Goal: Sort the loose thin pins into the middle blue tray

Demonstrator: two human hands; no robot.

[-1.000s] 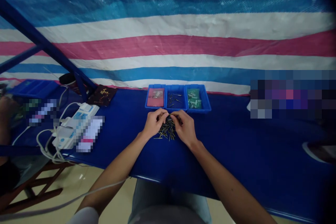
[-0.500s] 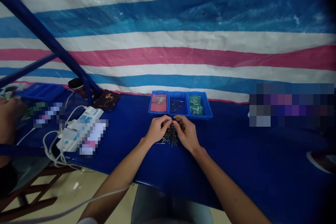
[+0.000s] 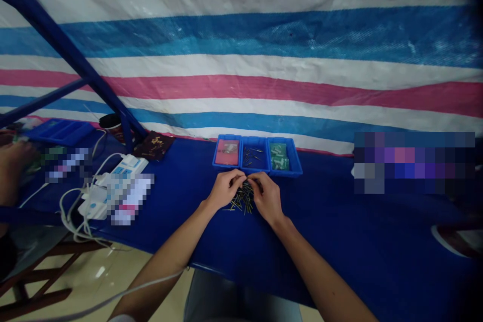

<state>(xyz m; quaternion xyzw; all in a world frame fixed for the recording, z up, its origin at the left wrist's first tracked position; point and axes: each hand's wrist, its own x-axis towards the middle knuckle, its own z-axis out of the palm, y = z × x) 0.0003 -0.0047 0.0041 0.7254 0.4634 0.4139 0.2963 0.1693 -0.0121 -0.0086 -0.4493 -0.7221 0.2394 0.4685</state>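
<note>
My left hand (image 3: 227, 187) and my right hand (image 3: 267, 192) meet fingertip to fingertip over a pile of thin, dark and brass-coloured pins (image 3: 243, 200) on the blue table. Both have their fingers curled in a pinch. Whatever lies between the fingertips is too small and covered to make out. Just beyond the hands stand three joined blue trays. The left tray (image 3: 215, 163) holds a pink sheet with a small clear bag on it. A few dark pins lie in the middle tray (image 3: 256, 167). Green-and-white packets fill part of the right tray (image 3: 296, 165).
To the left lie a white power strip (image 3: 93, 207) with tangled cables and a dark brown packet (image 3: 155, 145). Another person's hand (image 3: 17, 161) works at the far left near a blue tray (image 3: 62, 133). A blue metal frame (image 3: 71, 55) slants upward there. Striped sheeting hangs behind.
The view has tilted slightly, so the trays and hands sit a little lower. My two hands keep almost the same pinch over the pile. The other person's hand has shifted slightly.
</note>
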